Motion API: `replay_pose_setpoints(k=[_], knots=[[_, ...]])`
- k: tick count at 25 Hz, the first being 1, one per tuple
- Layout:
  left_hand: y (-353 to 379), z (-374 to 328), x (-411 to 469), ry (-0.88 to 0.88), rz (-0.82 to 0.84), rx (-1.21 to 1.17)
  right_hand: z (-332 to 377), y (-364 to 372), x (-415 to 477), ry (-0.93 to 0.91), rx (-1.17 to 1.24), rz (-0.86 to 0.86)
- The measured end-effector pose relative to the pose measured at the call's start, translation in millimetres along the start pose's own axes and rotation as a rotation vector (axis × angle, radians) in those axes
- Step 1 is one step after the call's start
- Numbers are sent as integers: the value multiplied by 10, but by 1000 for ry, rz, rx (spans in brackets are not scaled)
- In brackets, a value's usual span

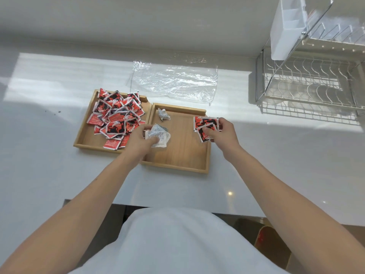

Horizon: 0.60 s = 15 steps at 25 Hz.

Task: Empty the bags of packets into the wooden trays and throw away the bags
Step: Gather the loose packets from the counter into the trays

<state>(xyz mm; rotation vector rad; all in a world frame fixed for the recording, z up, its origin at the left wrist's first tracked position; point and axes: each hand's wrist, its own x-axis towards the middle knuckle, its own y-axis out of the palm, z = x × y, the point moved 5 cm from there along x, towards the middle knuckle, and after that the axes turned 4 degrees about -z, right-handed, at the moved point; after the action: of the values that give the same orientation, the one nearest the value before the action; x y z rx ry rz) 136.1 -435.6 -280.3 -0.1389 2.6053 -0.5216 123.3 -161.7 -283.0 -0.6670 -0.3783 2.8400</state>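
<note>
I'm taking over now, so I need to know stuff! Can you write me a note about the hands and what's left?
Left hand grips crumpled white packets over the right tray's left side.
Right hand pinches a few red packets over its right rim.
Left tray holds the red pile. A small crumpled silver piece lies in the right tray's far corner.
Done: the clear bag lies flat, seemingly empty, behind the trays.
Left: set down the held packets and bin the bag.

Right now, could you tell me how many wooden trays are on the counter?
2. The left tray holds a heap of red packets; the right tray sits directly beside it, on its right. None seems hidden.
</note>
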Motion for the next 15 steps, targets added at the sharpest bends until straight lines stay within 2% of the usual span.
replay_pose_setpoints(k=[6, 10, 15], knots=[[-120, 284, -12, -37, 68, 72, 201, 426, -89, 49, 80, 5], [46, 298, 24, 74, 143, 179, 212, 425, -112, 71, 97, -36], [101, 351, 89, 129, 148, 240, 182, 319, -102, 90, 111, -77]])
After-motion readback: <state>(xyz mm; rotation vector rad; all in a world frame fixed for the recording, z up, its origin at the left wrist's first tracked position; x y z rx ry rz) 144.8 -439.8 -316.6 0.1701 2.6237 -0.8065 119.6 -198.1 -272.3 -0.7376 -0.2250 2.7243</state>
